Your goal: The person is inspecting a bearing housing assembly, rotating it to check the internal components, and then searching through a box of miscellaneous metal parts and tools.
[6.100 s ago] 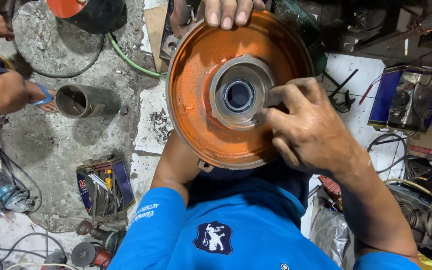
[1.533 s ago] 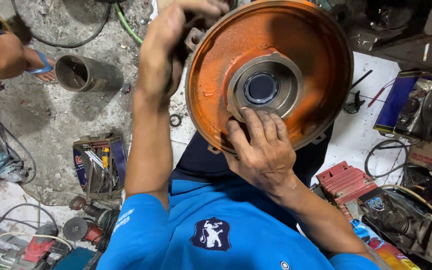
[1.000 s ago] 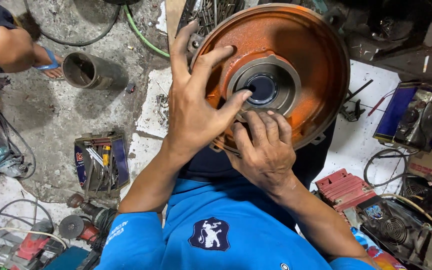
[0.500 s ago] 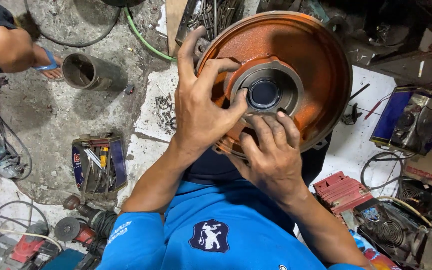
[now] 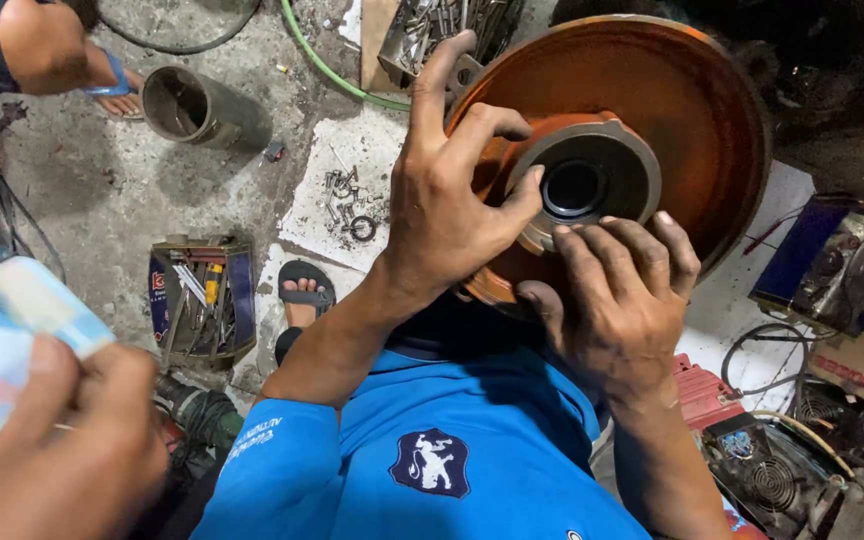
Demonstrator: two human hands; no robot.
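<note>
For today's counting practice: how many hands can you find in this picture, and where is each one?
3. The left hand lies on the orange disc, by its grey hub. The right hand presses below the hub. Another hand, blurred, is at the bottom left. More may be hidden.

metal pipe (image 5: 197, 108) left of drum (image 5: 652, 120), toolbox (image 5: 202, 300) below

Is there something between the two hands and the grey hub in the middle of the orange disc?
Nothing visible. The left hand and the right hand both lie directly on the orange disc, fingertips touching the rim of the grey hub.
</note>
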